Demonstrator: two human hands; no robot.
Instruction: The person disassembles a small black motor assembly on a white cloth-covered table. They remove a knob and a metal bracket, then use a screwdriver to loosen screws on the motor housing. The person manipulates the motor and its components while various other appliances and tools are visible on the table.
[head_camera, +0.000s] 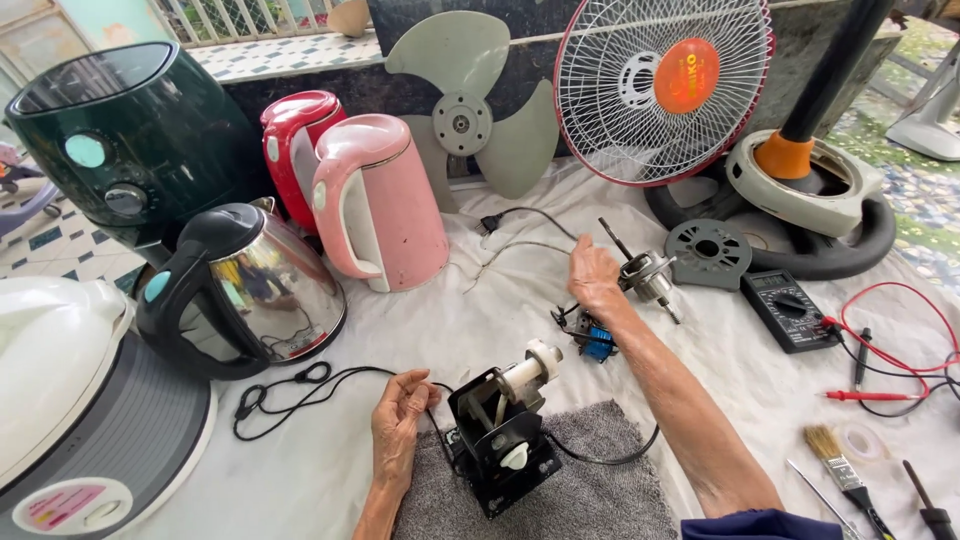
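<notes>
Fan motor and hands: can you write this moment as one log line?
left hand: on black cord | right hand: grips fan motor | black motor block: on grey mat

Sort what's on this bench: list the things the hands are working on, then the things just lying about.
In hand:
left hand on black cord
black motor bracket
right hand at fan motor

Lying about:
pink kettle
steel kettle
fan blade
multimeter
paintbrush
</notes>
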